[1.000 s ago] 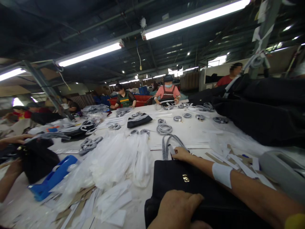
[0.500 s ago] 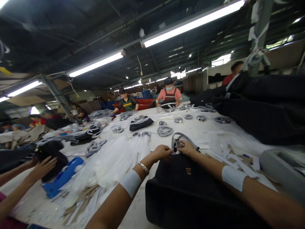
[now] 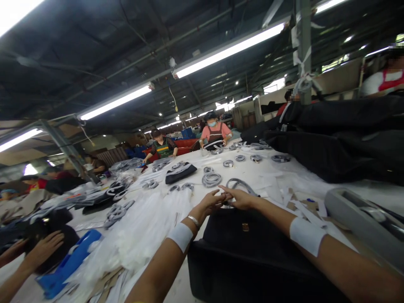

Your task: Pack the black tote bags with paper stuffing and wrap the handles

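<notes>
A black handbag (image 3: 252, 248) with a small gold clasp (image 3: 245, 227) on its front lies before me on the white table. My left hand (image 3: 211, 203) and my right hand (image 3: 241, 198) meet just above the bag's top edge, fingertips together. Both hands look closed at the fingers, and what they pinch is hidden. Behind my right hand curves the bag's handle (image 3: 244, 184) in a grey wrapping, its near end covered by my fingers.
Clear plastic sheeting (image 3: 135, 235) and a blue tape dispenser (image 3: 67, 263) lie left, beside a co-worker's hands (image 3: 46, 248) on a black item. Grey wrapped coils (image 3: 211, 180) and another black bag (image 3: 181, 173) lie beyond. A grey plastic object (image 3: 356, 223) stands right.
My right hand has moved left from the handle's end, so its fingers now meet my left hand's. The view has swung somewhat to the right.
</notes>
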`<state>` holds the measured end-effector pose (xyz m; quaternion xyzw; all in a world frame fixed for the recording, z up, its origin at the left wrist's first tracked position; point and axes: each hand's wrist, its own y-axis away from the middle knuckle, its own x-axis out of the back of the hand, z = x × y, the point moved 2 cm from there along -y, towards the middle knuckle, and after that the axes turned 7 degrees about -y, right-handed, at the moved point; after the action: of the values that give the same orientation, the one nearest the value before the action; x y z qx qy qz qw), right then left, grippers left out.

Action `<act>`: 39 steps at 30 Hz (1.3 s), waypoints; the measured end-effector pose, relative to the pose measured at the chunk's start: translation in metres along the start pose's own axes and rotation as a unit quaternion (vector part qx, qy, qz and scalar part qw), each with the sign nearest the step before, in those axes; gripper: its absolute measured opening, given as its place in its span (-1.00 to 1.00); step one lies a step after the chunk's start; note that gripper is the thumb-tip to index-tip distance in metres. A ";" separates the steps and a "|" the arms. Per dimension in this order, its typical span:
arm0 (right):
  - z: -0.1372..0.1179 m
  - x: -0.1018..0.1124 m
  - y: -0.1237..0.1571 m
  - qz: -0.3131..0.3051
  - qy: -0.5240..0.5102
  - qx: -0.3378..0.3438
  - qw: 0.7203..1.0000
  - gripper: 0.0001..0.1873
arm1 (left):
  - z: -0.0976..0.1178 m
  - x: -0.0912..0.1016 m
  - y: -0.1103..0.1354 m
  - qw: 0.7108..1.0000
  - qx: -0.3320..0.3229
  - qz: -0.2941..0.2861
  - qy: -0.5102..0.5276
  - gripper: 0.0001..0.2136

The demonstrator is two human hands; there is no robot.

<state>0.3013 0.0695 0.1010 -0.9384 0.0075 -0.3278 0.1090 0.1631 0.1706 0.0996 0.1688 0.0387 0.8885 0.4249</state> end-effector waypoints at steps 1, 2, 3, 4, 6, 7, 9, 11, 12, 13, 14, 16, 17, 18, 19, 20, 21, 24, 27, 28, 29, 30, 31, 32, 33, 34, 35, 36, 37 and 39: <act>-0.003 0.002 -0.001 0.005 0.011 -0.004 1.000 0.07 | 0.004 0.002 -0.001 1.000 -0.012 0.009 0.000 -0.27; -0.007 0.005 -0.001 0.014 0.023 -0.013 1.000 0.08 | 0.009 0.003 -0.002 1.000 -0.025 0.017 -0.002 -0.27; -0.010 0.009 -0.002 0.025 0.037 -0.027 0.999 0.08 | 0.015 0.005 -0.002 0.999 -0.039 0.024 -0.008 -0.30; -0.013 0.013 -0.002 0.035 0.052 -0.043 0.997 0.06 | 0.021 0.007 -0.002 0.998 -0.053 0.029 -0.017 -0.35; -0.021 0.020 0.002 0.038 0.084 -0.078 0.993 -0.07 | 0.032 0.009 0.000 0.995 -0.079 0.039 -0.045 -0.49; -0.026 0.023 0.007 0.030 0.100 -0.091 0.990 -0.17 | 0.037 0.009 0.002 0.993 -0.092 0.041 -0.063 -0.56; -0.038 0.026 0.022 0.006 0.126 -0.104 0.987 -0.41 | 0.041 0.005 0.010 0.987 -0.120 0.042 -0.103 -0.63; -0.051 0.025 0.046 -0.019 0.140 -0.109 0.984 -0.58 | 0.040 -0.003 0.020 0.978 -0.144 0.036 -0.147 -0.64; -0.058 0.024 0.060 -0.030 0.143 -0.110 0.983 -0.62 | 0.038 -0.008 0.026 0.973 -0.154 0.029 -0.170 -0.64; -0.064 0.022 0.074 -0.038 0.144 -0.110 0.983 -0.64 | 0.035 -0.013 0.032 0.968 -0.162 0.019 -0.192 -0.64; -0.070 0.020 0.088 -0.044 0.141 -0.107 0.983 -0.65 | 0.032 -0.019 0.039 0.962 -0.170 0.005 -0.213 -0.65; -0.077 0.016 0.114 -0.042 0.126 -0.097 0.986 -0.66 | 0.025 -0.030 0.053 0.950 -0.187 -0.039 -0.247 -0.70; -0.078 0.014 0.124 -0.034 0.117 -0.093 0.988 -0.66 | 0.023 -0.035 0.060 0.944 -0.194 -0.064 -0.257 -0.73; -0.077 0.012 0.133 -0.023 0.111 -0.091 0.989 -0.66 | 0.020 -0.039 0.066 0.937 -0.204 -0.092 -0.270 -0.76; -0.075 0.009 0.139 -0.010 0.108 -0.095 0.990 -0.66 | 0.018 -0.042 0.071 0.924 -0.219 -0.121 -0.288 -0.78; -0.071 0.007 0.144 0.002 0.111 -0.103 0.988 -0.65 | 0.017 -0.045 0.075 0.907 -0.237 -0.146 -0.315 -0.78; -0.066 0.004 0.147 0.013 0.117 -0.116 0.986 -0.64 | 0.015 -0.047 0.078 0.886 -0.258 -0.167 -0.347 -0.77; -0.052 -0.002 0.150 0.028 0.128 -0.145 0.981 -0.59 | 0.009 -0.050 0.083 0.814 -0.311 -0.202 -0.446 -0.75; -0.047 -0.005 0.149 0.025 0.119 -0.131 0.984 -0.57 | 0.004 -0.051 0.084 0.784 -0.322 -0.212 -0.486 -0.72; -0.047 -0.006 0.149 0.021 0.116 -0.125 0.985 -0.58 | 0.003 -0.051 0.084 0.781 -0.320 -0.215 -0.491 -0.71; -0.047 -0.006 0.149 0.018 0.113 -0.123 0.986 -0.58 | 0.002 -0.052 0.084 0.778 -0.317 -0.221 -0.495 -0.70; -0.047 -0.006 0.149 0.013 0.111 -0.123 0.986 -0.57 | 0.001 -0.053 0.085 0.776 -0.312 -0.229 -0.498 -0.69; -0.047 -0.006 0.149 0.009 0.109 -0.126 0.986 -0.56 | 0.001 -0.054 0.085 0.773 -0.309 -0.239 -0.500 -0.67; -0.046 -0.006 0.150 0.004 0.105 -0.131 0.986 -0.55 | 0.001 -0.054 0.086 0.769 -0.305 -0.249 -0.503 -0.64; -0.045 -0.006 0.150 -0.001 0.102 -0.134 0.986 -0.53 | 0.000 -0.055 0.087 0.765 -0.300 -0.262 -0.506 -0.61; -0.044 -0.007 0.151 -0.008 0.098 -0.135 0.986 -0.52 | 0.000 -0.055 0.087 0.762 -0.296 -0.274 -0.508 -0.59; -0.042 -0.008 0.151 -0.017 0.095 -0.132 0.987 -0.51 | 0.000 -0.055 0.088 0.759 -0.291 -0.283 -0.508 -0.57; -0.041 -0.009 0.152 -0.027 0.089 -0.125 0.988 -0.51 | -0.001 -0.056 0.089 0.758 -0.287 -0.291 -0.509 -0.57; -0.041 -0.009 0.152 -0.034 0.083 -0.116 0.989 -0.52 | -0.002 -0.056 0.089 0.756 -0.282 -0.297 -0.510 -0.57; -0.044 -0.008 0.152 -0.030 0.060 -0.091 0.994 -0.57 | -0.005 -0.057 0.087 0.761 -0.284 -0.291 -0.506 -0.56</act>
<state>0.2766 -0.0865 0.0974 -0.9227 0.0153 -0.3850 0.0123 0.1304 0.0720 0.0983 0.4463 -0.3885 0.4778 0.6493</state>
